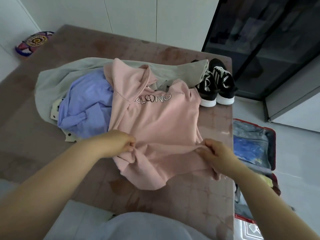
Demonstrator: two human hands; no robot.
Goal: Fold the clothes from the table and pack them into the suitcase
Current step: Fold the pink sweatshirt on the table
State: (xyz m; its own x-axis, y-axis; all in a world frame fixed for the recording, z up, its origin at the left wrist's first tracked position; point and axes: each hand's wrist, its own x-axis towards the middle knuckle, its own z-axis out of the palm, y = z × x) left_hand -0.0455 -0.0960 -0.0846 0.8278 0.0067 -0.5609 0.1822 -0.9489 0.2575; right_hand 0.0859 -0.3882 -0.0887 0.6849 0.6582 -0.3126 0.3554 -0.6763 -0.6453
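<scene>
The person's own pale lap fills the 6 o'clock edge, and from it two bare forearms reach out over the mauve-covered desk (199, 201). The left hand (119, 142) has its fingers curled and pinching a bunched fold near the hem of a pink sweatshirt (161, 122). The right hand (214, 153), at 4 o'clock from the garment's middle, pinches the opposite side of the same hem region. So both hands are clamped on the sweatshirt, which lies front-up with its lettering showing, its lower part rumpled and no clean fold made. Touching it at 9 o'clock is a crumpled blue shirt (86, 104), with a cream garment with dark buttons (69, 135) peeking from beneath it. Both rest on a grey-green garment (60, 75) that spreads toward 11 o'clock and runs behind the sweatshirt to 1 o'clock. There it partly drapes a pair of black-and-white sneakers (216, 84) at the desk's far right corner. Off the desk at 3 o'clock, the red-rimmed suitcase (272, 141) lies open on the floor. It already holds blue and denim-coloured fabric, with something yellow nearer. I judge the task partly done: some pieces seem packed, this sweatshirt is only beginning to be folded, and at least three more garments wait unfolded. At 10 o'clock, a patterned cushion (34, 42) rests beyond the desk.
</scene>
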